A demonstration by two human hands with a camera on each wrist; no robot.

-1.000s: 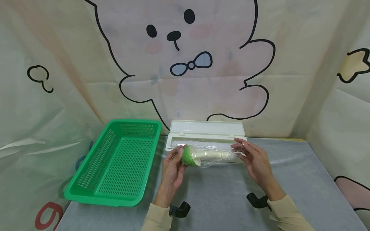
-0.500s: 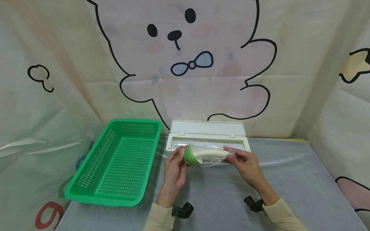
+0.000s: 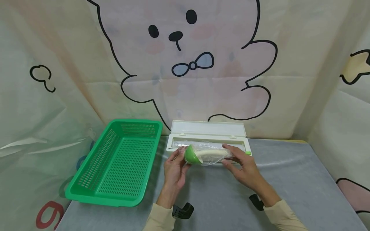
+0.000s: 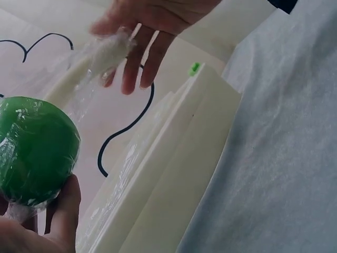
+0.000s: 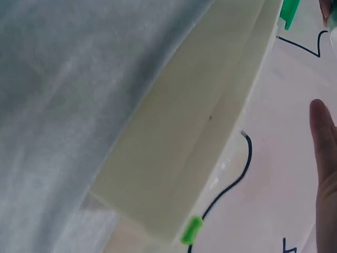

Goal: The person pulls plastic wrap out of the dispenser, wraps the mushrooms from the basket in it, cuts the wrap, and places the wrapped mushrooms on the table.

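Note:
A ladle (image 3: 212,153) with a green rounded bowl and a pale handle lies level in the air, wrapped in clear cling film. My left hand (image 3: 174,171) holds it by the green bowl (image 4: 39,150), thumb and fingers at its edge. Around the far end of the pale handle (image 4: 79,79), my right hand (image 3: 244,168) has its fingers extended and its thumb standing apart. Just behind the ladle is a white cling film dispenser (image 3: 245,143), its lid (image 3: 208,128) raised. A green slider (image 5: 191,230) sits at the dispenser's right end.
A green perforated basket (image 3: 119,166) stands on the left of the table, which wears a grey cloth (image 3: 219,199). Behind everything hangs a curtain (image 3: 225,93) with a cartoon bear, close to the dispenser's back.
My right hand came in from the loose film at the right, closed on the handle's end, then spread its fingers again. The left hand keeps its hold, shifting slightly right.

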